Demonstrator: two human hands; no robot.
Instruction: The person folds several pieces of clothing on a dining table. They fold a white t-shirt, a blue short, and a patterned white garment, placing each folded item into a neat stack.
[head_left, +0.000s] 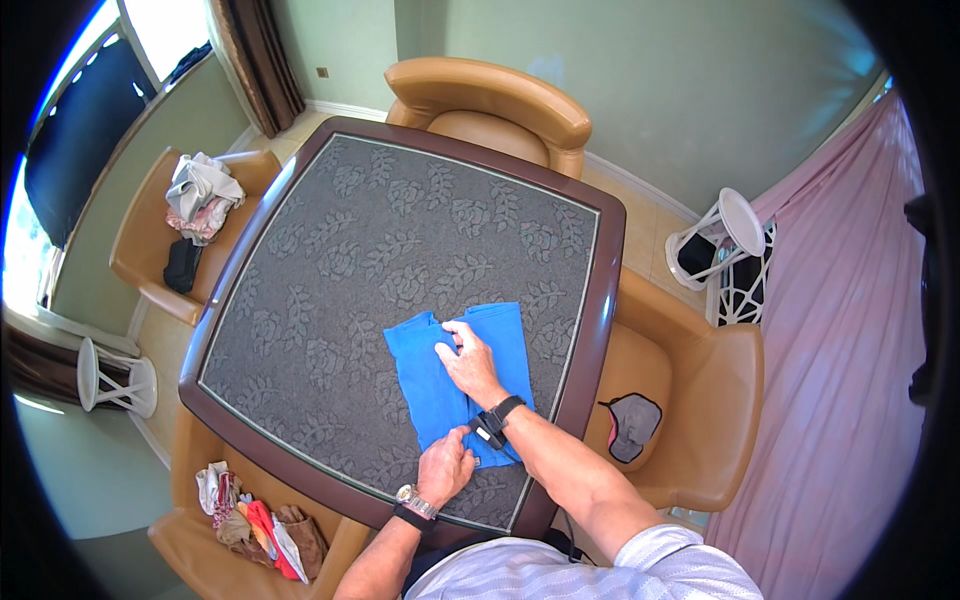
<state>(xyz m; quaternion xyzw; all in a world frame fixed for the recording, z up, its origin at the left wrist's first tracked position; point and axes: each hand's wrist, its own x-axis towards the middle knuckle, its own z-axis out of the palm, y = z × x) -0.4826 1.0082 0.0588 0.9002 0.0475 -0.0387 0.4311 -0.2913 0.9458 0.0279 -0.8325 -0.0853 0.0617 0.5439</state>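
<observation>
A blue cloth garment (433, 382) lies flat on the dark patterned table top (352, 247), with a notch in its far edge and a small tag at its near edge. It looks like shorts. My right hand (469, 361) is over the garment near the notch, thumb and bent fingers apart, with no fold of cloth seen between them. My left hand (445, 465) rests at the near edge of the garment, fingers curled and index finger stretched along it. Whether those fingers pinch the cloth cannot be made out. A metal watch is on my left wrist, a strapped black device on my right.
Tan armchairs surround the table, one at the far side (487, 112). The right chair (682, 390) holds a grey cap-like item (634, 426). Piled clothes (202, 195) lie on the left chair, and more clothes (262, 525) on the near-left one. White stools (739, 223) stand beyond.
</observation>
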